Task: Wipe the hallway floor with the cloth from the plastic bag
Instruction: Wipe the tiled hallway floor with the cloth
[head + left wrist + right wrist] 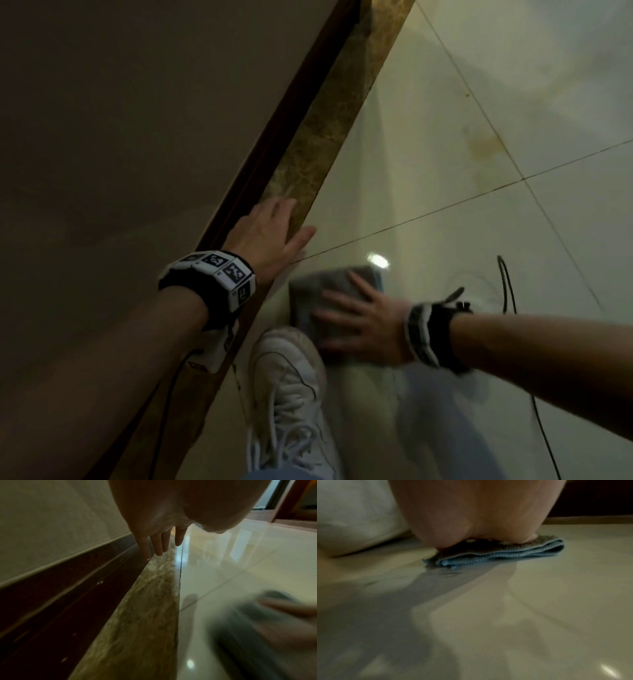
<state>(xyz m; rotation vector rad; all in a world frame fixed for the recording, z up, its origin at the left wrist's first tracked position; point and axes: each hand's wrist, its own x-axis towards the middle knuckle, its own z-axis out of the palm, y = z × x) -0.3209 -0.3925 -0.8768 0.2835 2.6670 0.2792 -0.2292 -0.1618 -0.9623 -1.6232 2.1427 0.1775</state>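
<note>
A folded grey and blue cloth (317,294) lies flat on the pale glossy floor tiles (445,154). My right hand (356,318) presses down on it with straight, spread fingers. The right wrist view shows the cloth (513,553) folded in layers under my palm. My left hand (274,233) rests flat with straight fingers on the brown marbled border strip (329,130) beside the dark skirting board; the left wrist view shows the fingers (159,545) spread over that strip. The cloth (254,614) appears blurred at the right of the left wrist view.
A wall (120,120) with a dark wooden skirting (274,130) runs along the left. My white sneaker (291,394) stands just below the cloth. A thin black cable (507,284) trails on the tiles to the right. A yellowish stain (483,144) marks the floor farther ahead.
</note>
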